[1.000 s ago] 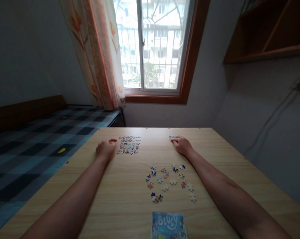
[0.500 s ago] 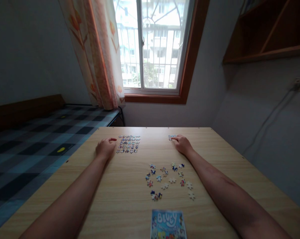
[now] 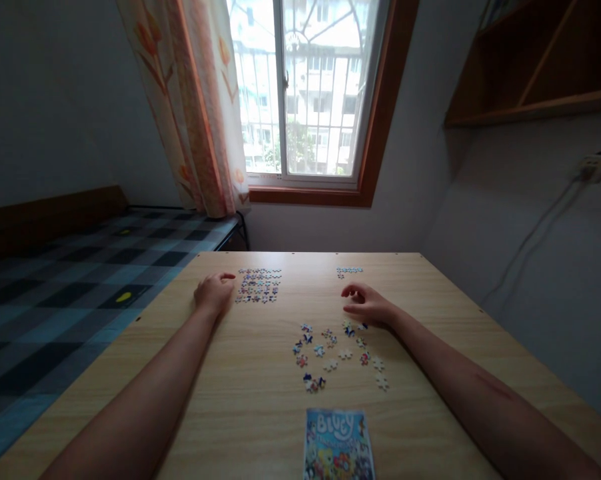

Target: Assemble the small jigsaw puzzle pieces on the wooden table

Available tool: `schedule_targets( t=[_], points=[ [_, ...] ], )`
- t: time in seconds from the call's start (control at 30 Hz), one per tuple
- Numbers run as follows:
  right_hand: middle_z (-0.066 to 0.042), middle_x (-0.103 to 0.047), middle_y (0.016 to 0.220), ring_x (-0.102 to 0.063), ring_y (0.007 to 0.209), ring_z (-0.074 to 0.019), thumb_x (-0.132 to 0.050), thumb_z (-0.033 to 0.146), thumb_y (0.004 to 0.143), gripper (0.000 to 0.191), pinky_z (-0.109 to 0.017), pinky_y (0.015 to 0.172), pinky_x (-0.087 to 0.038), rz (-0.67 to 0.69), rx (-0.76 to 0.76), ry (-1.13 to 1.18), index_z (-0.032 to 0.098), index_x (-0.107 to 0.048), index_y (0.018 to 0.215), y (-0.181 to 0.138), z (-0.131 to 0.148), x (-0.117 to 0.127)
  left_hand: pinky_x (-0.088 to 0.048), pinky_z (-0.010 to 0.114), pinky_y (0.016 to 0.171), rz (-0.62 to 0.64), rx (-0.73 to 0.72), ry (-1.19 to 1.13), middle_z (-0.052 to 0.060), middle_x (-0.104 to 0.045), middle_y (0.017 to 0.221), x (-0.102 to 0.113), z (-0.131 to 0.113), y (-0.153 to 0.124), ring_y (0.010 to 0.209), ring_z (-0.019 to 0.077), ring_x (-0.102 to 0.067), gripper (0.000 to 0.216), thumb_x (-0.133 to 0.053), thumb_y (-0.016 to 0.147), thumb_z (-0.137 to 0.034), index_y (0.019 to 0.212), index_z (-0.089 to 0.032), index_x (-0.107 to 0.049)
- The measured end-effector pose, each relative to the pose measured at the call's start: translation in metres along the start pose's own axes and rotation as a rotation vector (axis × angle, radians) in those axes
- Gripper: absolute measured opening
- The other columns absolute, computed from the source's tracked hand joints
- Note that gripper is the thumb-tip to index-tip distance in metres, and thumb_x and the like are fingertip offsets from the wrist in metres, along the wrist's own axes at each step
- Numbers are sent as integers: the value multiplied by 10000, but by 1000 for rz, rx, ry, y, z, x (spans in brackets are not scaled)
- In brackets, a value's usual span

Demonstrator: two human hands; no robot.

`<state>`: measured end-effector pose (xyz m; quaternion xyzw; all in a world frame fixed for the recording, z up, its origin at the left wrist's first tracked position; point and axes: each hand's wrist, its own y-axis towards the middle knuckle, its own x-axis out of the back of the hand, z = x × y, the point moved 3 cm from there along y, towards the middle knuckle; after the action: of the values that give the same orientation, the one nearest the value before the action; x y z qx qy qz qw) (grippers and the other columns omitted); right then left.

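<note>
1. The left hand (image 3: 213, 292) lies loosely curled on the table (image 3: 250, 413) at middle left of the frame. It grips nothing, and its forefinger is just beside the sorted block of pieces (image 3: 258, 285).
2. The right hand (image 3: 369, 307), right of centre, is half-open with curled fingers and nothing seen in it, at the upper edge of the scattered pieces (image 3: 330, 353).
3. A short row of pieces (image 3: 349, 271) lies above that hand, and a picture card (image 3: 336, 443) sits at bottom centre.

Table (image 3: 240, 387): pale wood-grain top, smooth with faint sheen; on it thin card puzzle pieces (image 3: 338, 353), printed or matt white, and a glossy paper sheet (image 3: 336, 445) at its near edge; beyond it a cloth curtain (image 3: 195, 113), left of it checked cloth bedding (image 3: 80, 280).
</note>
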<state>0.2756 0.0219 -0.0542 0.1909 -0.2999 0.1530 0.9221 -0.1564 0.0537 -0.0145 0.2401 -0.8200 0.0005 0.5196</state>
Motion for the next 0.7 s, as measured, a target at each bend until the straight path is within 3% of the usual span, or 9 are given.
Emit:
schedule_targets(
  t=[0.13,0.37,0.7],
  points=[
    [24,-498,737,-434,655,-126,-801,424,695,341,-245,593,-360,106,65,39,181,-661,889,-4,9,0,-491,384,939,5,7,2,76,-736,1117,-1,1,2,1043,301,-647,337,-568,746,-251,1022,-252,-760],
    [-9,-574,820,-502,800,-170,-829,382,670,297,-279,714,-399,149,173,-91,194,-689,852,-2,15,2,-484,382,954,11,-5,10,82,-734,1127,-2,3,3,1069,300,-643,345,-554,760,-260,1037,-251,-760],
    [2,-579,746,-522,706,-150,-718,253,773,116,-278,689,-419,-45,141,-168,191,-692,867,-1,14,-1,-490,382,947,-2,-1,6,82,-736,1122,-1,3,3,1060,306,-641,344,-575,741,-275,1031,-250,-760]
  ],
)
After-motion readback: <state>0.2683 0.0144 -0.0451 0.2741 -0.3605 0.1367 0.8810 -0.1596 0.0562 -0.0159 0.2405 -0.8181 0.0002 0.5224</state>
